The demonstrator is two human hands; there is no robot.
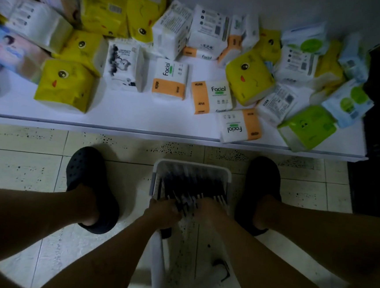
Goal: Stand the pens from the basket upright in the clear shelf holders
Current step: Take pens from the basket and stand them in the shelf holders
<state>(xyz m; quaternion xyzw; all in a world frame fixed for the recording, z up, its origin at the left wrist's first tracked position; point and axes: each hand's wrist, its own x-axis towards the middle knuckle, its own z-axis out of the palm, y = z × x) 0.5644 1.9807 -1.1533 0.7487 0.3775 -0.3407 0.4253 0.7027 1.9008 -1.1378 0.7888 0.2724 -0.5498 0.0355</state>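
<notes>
2 dark clogs, 2 hands, 1 basket; pens too blurred to count. Left clog (83, 169) sits left of the white basket (191, 164). Left hand (162, 212) reaches into basket's near end, fingers curled round dark pens (192, 183) lying inside. Right hand (210, 212) just beside it, also grasping pens, though blurry. Right clog (264, 180) is right of basket. Beyond basket: white shelf (140, 119) w/ many tissue packs (67, 85).

Head-worn camera, wide-angle, facing steeply down, basket (193, 165) close below, shelf (129, 118) beyond.
</notes>
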